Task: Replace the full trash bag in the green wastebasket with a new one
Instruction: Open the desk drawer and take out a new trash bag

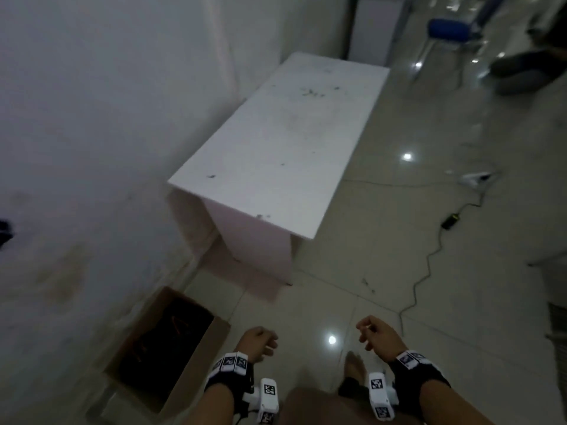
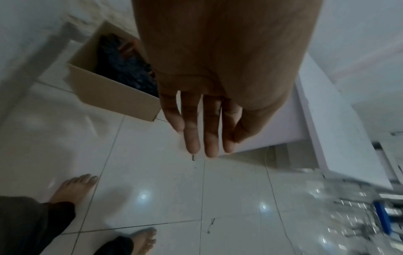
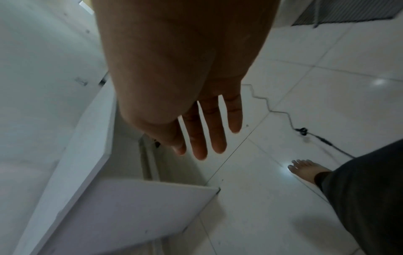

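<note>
Cardboard box (image 1: pixel 167 348) (both hands empty)

Left hand (image 1: pixel 257 340) and right hand (image 1: pixel 378 332) held low, empty, fingers loosely extended, pointing downward

1. A glossy floor of pale square tiles (image 1: pixel 383 228) with thin dark joints carries everything; ceiling lights reflect on it as bright spots.
2. A white rectangular table with panel legs (image 1: pixel 276 139) stands on it beside the white wall. Its top has some small dark marks.
3. An open brown cardboard box with dark contents (image 1: pixel 165 342) stands on the tiles near the wall.
4. A thin black cable with a small black adapter (image 1: pixel 450 221) lies on the tiles.
5. Two bare feet (image 2: pixel 74 188) stand on the tiles.
</note>
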